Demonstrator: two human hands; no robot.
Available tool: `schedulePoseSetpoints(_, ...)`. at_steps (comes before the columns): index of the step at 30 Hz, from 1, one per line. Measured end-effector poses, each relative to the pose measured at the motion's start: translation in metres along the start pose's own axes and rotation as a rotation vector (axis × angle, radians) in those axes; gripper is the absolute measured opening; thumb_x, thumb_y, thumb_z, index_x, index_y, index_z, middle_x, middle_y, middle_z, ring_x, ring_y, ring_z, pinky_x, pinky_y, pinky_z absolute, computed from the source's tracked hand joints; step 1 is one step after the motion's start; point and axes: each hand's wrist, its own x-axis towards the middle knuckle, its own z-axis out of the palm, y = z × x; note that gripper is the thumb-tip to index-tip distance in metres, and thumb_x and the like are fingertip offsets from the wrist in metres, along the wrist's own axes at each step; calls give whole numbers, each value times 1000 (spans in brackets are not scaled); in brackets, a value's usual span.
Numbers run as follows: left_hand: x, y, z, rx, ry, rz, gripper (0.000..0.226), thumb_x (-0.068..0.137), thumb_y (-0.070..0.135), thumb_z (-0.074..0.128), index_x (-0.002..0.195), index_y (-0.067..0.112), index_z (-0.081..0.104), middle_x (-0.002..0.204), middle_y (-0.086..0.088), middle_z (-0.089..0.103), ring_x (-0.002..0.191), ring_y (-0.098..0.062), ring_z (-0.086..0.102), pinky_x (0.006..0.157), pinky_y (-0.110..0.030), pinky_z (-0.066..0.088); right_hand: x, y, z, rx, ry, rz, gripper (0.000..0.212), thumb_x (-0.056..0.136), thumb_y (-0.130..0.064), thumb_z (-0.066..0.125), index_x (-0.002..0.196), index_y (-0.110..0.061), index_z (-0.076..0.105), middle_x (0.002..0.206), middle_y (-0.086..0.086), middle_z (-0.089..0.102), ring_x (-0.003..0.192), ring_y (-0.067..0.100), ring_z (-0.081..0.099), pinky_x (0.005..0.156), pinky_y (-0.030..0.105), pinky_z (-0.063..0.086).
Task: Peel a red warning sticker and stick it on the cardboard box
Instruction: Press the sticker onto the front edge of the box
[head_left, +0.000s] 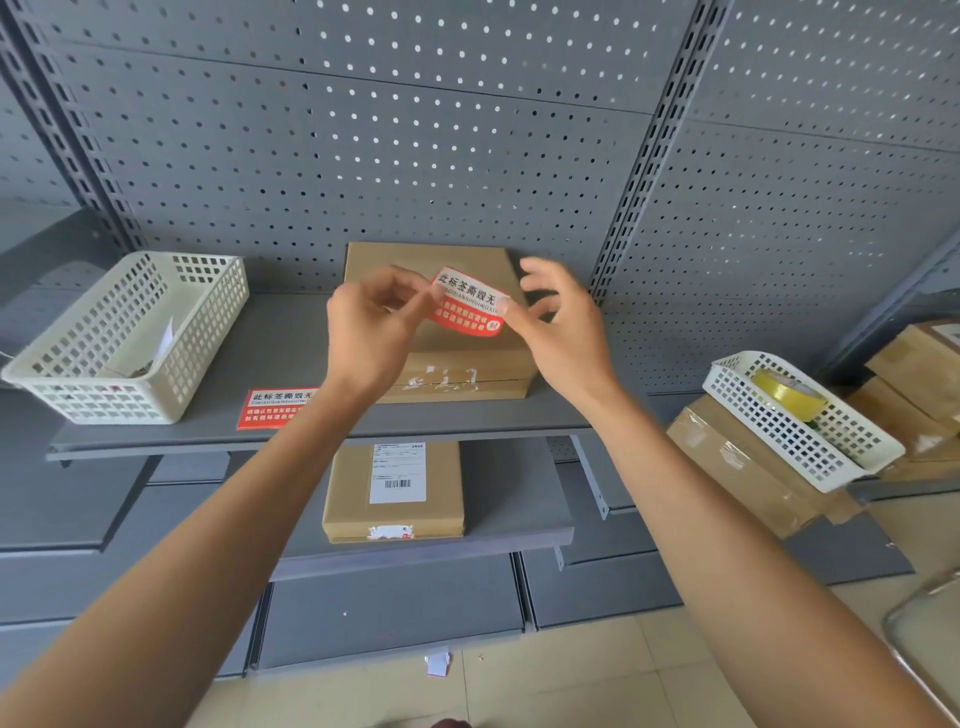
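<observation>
Both hands hold the sticker (470, 303) up in the air over the box (434, 322) on the upper shelf (208, 431): the left hand (371, 325) pinches its left edge between thumb and fingertips, and the right hand (563, 322) pinches its right edge, the other fingers spread loose. It faces the camera, bowed a little, and hangs just above the box top, apart from it as far as I can tell; whether backing paper clings behind it cannot be seen. To my eye the step in hand is laying it down. That would go best if one short edge were lowered first, square to the box edge, and the rest smoothed across flat, so no crease or bubble is trapped. A light pull between the two pinches should keep the gummed side from folding on itself. The box top is bare and wide enough for the label, though its back edge sits close to the pegboard (467, 156), so the hands have most room coming from the front. A second sticker (275, 408) lies flat on the shelf by the left forearm, and a basket (124, 338) stands well to the left, clear of the work.
</observation>
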Motion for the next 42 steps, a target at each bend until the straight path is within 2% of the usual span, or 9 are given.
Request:
schedulePoseSetpoints(2, 0, -1, -1, -130, 55, -48, 11, 88, 22, 77, 83, 12, 76, 78, -1, 77, 68, -13, 68, 71, -27, 54, -2, 3, 2, 94, -40, 93, 29, 89, -31, 74, 115, -17, 70, 104, -6, 73, 83, 1, 63, 77, 18, 47)
schedulePoseSetpoints(6, 0, -2, -2, -237, 85, -85, 17, 88, 16, 78, 89, 0, 75, 81, -12, 77, 68, -17, 67, 72, -28, 56, -8, 1, 8, 255, -111, 172, 16, 95, -26, 69, 101, -12, 73, 92, -4, 75, 62, -8, 59, 57, 10, 44)
schedulePoseSetpoints(13, -13, -6, -8, -276, 82, -111, 10, 89, 15, 76, 87, 5, 76, 79, -2, 78, 74, -15, 72, 78, -26, 56, -14, -5, 11, 259, -36, 76, 8, 94, -13, 65, 90, -12, 72, 76, -7, 70, 58, -4, 55, 58, 13, 44)
schedulePoseSetpoints(18, -40, -26, -15, 142, 51, 37, 10, 92, 29, 72, 86, 24, 78, 87, 10, 77, 75, -5, 66, 72, -22, 49, -34, 15, 20, 167, 3, 15, 9, 91, -15, 67, 85, -15, 74, 80, -7, 74, 73, 3, 62, 70, 25, 49)
schedulePoseSetpoints(24, -59, -52, -20, 466, 47, 168, 10, 91, 28, 72, 87, 21, 79, 77, 10, 72, 68, -15, 58, 78, -45, 52, -55, 42, 38, 153, -27, 77, 9, 89, -13, 70, 88, -12, 78, 81, -10, 76, 75, 2, 68, 74, 21, 53)
schedulePoseSetpoints(31, -62, -57, -17, 582, 62, 130, 14, 90, 29, 72, 88, 19, 81, 76, 3, 76, 63, -14, 61, 60, -31, 51, -57, 53, 47, 14, -44, 76, 12, 89, -17, 68, 86, -13, 79, 80, -8, 77, 74, 4, 69, 72, 24, 53)
schedulePoseSetpoints(34, -63, -57, -14, 623, 54, 50, 17, 91, 32, 71, 90, 18, 82, 76, 0, 77, 61, -19, 63, 59, -27, 46, -56, 55, 50, -43, -52, 82, 14, 89, -19, 66, 86, -14, 79, 81, -8, 77, 75, 5, 70, 72, 27, 53)
schedulePoseSetpoints(39, -61, -60, -12, 643, 30, -22, 22, 93, 36, 69, 95, 19, 82, 81, -1, 79, 64, -21, 67, 62, -30, 53, -55, 55, 56, -74, -49, 124, 15, 89, -19, 66, 84, -13, 79, 79, -6, 77, 74, 7, 70, 72, 26, 53)
schedulePoseSetpoints(42, -60, -59, -10, 648, 35, -38, 23, 94, 36, 68, 95, 18, 82, 80, -2, 79, 63, -21, 64, 60, -27, 45, -54, 55, 57, -76, -46, 147, 15, 88, -19, 66, 85, -14, 80, 81, -6, 78, 76, 6, 70, 72, 23, 52)
